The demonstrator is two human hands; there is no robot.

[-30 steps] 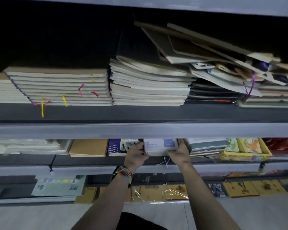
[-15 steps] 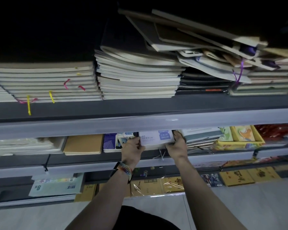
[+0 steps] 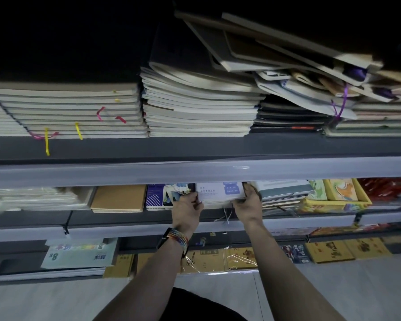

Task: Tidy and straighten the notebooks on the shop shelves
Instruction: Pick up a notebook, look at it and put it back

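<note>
On the middle shelf (image 3: 148, 217), a small white notebook stack (image 3: 220, 193) sits clamped between both hands, left hand (image 3: 187, 210) fingers curled on its left edge, right hand (image 3: 247, 206) fingers gripping its right edge.

Single wide-angle view, worn on the head, facing forward and down at the shop shelves (image 3: 195, 172). Slightly above the upper notebook stacks (image 3: 195, 107), looking past the shelf fronts to the floor (image 3: 333, 293). Close, at arm's length, with left hand (image 3: 186, 210) and right hand (image 3: 247, 208) gripping the white notebooks (image 3: 218, 193) on the middle shelf (image 3: 125, 218).
</note>
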